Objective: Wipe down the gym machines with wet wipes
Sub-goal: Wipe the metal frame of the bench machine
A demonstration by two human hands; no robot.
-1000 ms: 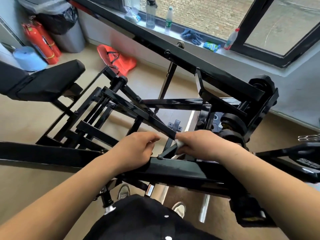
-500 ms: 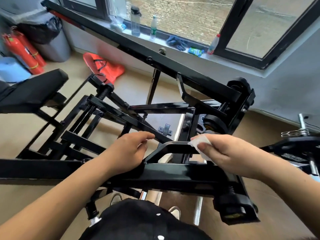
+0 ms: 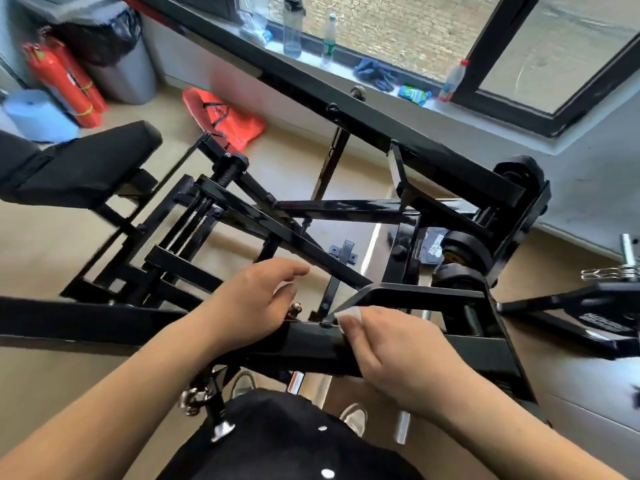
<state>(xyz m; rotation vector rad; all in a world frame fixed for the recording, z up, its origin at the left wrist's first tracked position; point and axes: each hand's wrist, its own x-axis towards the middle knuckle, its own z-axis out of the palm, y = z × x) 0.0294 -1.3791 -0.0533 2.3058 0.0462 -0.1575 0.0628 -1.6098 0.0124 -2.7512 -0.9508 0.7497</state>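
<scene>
A black steel gym machine [image 3: 346, 209] fills the middle of the view, with a thick near crossbar [image 3: 86, 323] running left to right in front of me. My right hand [image 3: 391, 355] holds a white wet wipe [image 3: 351, 311] against the crossbar where an angled bracket [image 3: 415, 292] meets it. Only the wipe's top edge shows above my fingers. My left hand [image 3: 252, 303] rests on the same bar just to the left, its fingers loosely extended over the far edge and holding nothing.
A padded black seat [image 3: 79, 168] juts out at the left. Red fire extinguishers [image 3: 65, 81], a grey bin [image 3: 121, 64] and an orange bag [image 3: 225, 116] stand by the far wall. Bottles [image 3: 292, 26] and a wipes pack [image 3: 414, 93] line the windowsill. Weight plates [image 3: 464, 251] sit at the right.
My right hand has slid left and down with the wipe, from the bracket's top to its joint with the crossbar. My left hand's fingers have lifted and spread slightly.
</scene>
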